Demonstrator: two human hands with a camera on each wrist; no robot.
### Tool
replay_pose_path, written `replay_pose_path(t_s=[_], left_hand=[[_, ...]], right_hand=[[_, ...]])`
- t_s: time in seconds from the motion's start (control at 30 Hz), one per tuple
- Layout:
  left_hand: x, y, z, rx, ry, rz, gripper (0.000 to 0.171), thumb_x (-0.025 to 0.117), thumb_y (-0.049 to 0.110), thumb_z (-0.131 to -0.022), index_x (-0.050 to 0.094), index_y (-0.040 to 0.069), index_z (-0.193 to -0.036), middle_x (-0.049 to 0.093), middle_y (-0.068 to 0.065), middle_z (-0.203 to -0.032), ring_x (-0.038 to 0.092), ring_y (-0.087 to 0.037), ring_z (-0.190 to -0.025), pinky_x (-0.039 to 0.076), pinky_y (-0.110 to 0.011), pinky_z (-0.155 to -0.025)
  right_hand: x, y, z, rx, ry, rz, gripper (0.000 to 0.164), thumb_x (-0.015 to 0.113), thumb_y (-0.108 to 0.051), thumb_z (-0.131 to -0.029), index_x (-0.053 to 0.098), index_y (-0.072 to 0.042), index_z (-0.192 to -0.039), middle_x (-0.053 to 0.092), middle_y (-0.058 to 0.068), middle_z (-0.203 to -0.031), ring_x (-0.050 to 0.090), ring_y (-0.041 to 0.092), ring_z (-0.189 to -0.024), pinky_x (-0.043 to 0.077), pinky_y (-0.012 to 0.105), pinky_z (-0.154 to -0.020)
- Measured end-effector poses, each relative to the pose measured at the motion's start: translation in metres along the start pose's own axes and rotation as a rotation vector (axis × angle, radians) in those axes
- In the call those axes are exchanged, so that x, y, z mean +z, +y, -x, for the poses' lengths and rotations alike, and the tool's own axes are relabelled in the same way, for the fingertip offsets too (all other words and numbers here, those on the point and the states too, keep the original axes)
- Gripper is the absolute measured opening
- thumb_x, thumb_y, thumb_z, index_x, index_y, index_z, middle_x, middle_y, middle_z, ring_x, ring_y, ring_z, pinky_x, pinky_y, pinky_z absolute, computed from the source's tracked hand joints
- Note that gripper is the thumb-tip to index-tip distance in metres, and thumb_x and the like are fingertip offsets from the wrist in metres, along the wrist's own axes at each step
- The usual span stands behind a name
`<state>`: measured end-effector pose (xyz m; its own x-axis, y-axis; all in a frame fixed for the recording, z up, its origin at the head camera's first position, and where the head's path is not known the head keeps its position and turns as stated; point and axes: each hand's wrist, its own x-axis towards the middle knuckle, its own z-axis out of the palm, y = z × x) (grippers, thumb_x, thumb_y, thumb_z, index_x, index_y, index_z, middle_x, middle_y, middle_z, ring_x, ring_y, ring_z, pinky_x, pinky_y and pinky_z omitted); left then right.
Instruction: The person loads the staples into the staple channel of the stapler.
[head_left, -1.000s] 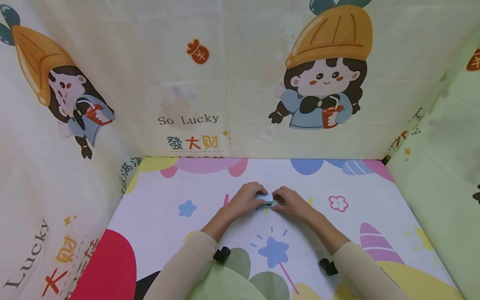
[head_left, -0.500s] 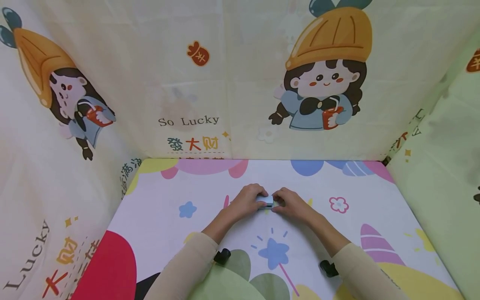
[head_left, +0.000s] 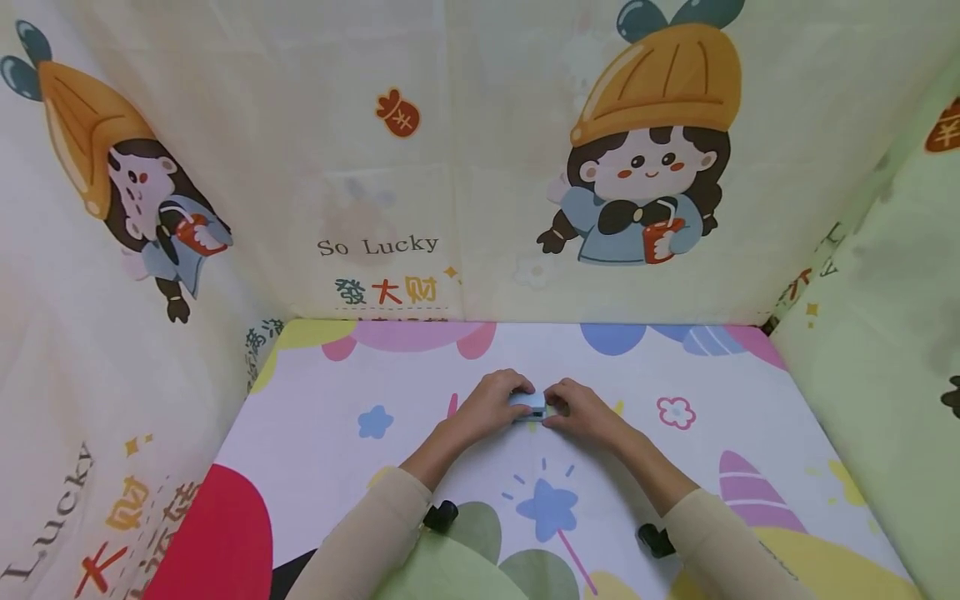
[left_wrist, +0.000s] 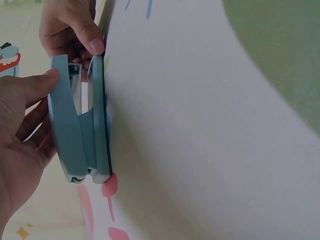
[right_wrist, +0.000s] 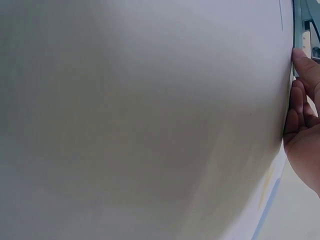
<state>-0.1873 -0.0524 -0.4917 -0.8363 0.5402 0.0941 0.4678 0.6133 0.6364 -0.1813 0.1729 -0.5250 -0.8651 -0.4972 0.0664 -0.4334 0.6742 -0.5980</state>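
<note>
A light blue-green stapler [head_left: 534, 402] stands at the middle of the table, base down, its front end toward the right. In the left wrist view a gap shows between the stapler's [left_wrist: 67, 115] top arm and base, with the metal staple rail inside. My left hand [head_left: 487, 402] grips the top arm from the left, thumb on the near side and fingers behind. My right hand [head_left: 588, 410] is at the front end; the right thumb [left_wrist: 92, 40] lies on the tip of the base, its other fingers curled behind and partly hidden.
The table is covered by a printed cloth [head_left: 315, 475] with flat coloured shapes. Patterned fabric walls [head_left: 495, 250] stand at the back and on both sides. Black wrist devices [head_left: 441, 517] sit under the sleeves.
Both hands and the stapler stay almost in place. The head view has tilted a little, so the scene sits slightly lower in it.
</note>
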Motion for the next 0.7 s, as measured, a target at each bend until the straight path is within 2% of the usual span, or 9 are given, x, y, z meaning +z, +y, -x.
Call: replay_pose_path(t_s=[0.4,0.7], left_hand=[[-0.002,0.0,0.003,0.026,0.001,-0.021,0.026,0.08,0.013,-0.091,0.073,0.007,-0.115,0.072,-0.005,-0.112,0.065,-0.018,-0.105,0.054,-0.032,-0.096],[-0.02,-0.001,0.009,0.034,0.027,-0.024,0.036,0.079,0.018,-0.092,0.07,0.005,-0.124,0.07,-0.008,-0.121,0.065,-0.024,-0.112,0.055,-0.038,-0.098]], right_hand=[[0.003,0.001,0.0,0.016,0.0,-0.019,0.034,0.087,-0.018,-0.084,0.07,-0.005,-0.111,0.062,0.001,-0.098,0.056,0.011,-0.088,0.053,0.03,-0.081],[-0.004,-0.001,0.004,0.028,0.02,-0.024,0.043,0.087,-0.02,-0.084,0.069,-0.002,-0.119,0.066,0.006,-0.105,0.062,0.017,-0.095,0.056,0.037,-0.087]])
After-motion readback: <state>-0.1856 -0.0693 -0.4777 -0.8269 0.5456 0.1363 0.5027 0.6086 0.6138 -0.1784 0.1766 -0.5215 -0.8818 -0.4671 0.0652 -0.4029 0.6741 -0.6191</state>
